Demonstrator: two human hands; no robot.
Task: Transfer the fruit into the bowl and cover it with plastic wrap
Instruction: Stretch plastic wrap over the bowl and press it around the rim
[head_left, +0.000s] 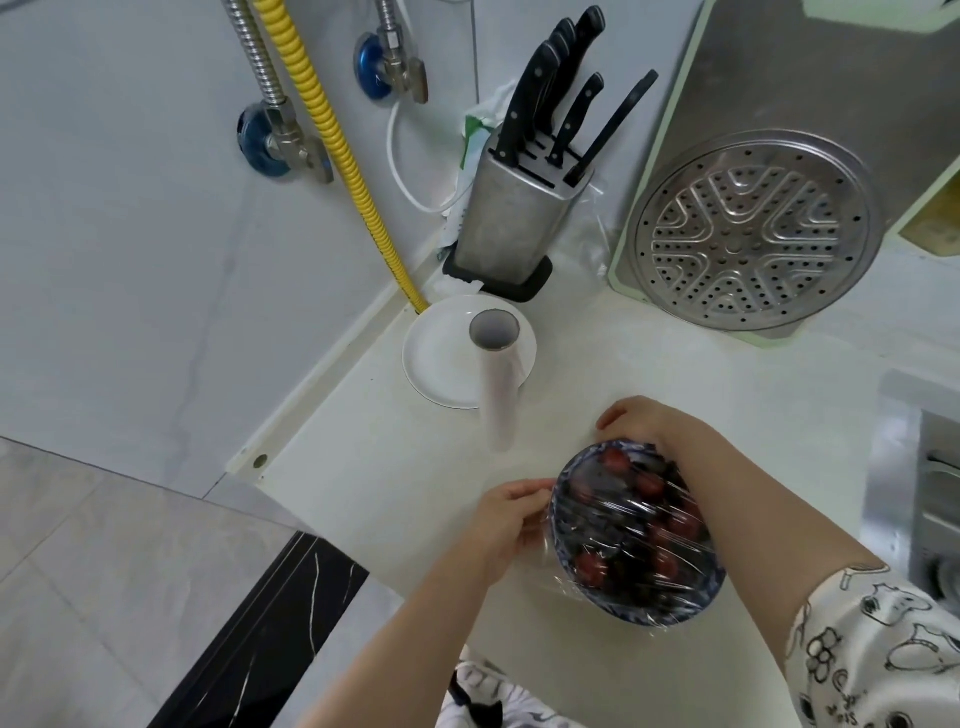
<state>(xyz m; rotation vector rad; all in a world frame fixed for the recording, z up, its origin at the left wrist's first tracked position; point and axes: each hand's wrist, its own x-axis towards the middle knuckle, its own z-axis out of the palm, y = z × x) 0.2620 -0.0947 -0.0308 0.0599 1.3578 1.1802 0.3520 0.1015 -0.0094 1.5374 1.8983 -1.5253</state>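
A blue patterned bowl (587, 592) stands on the white counter, holding several red fruits (592, 566). Clear plastic wrap (623, 519) is stretched over its top and shines with creases. My left hand (506, 525) presses the wrap against the bowl's left side, fingers curved along the rim. My right hand (641, 421) reaches over the far rim and holds the wrap down there, with the forearm crossing above the bowl's right part. The roll of plastic wrap (496, 379) stands upright beyond the bowl.
A white plate (441, 358) lies behind the roll. Further back stand a steel knife block (514, 218) with black handles and a perforated steamer tray (748, 234) leaning on a board. A yellow hose (337, 150) runs down the wall. A sink edge (904, 467) is at right.
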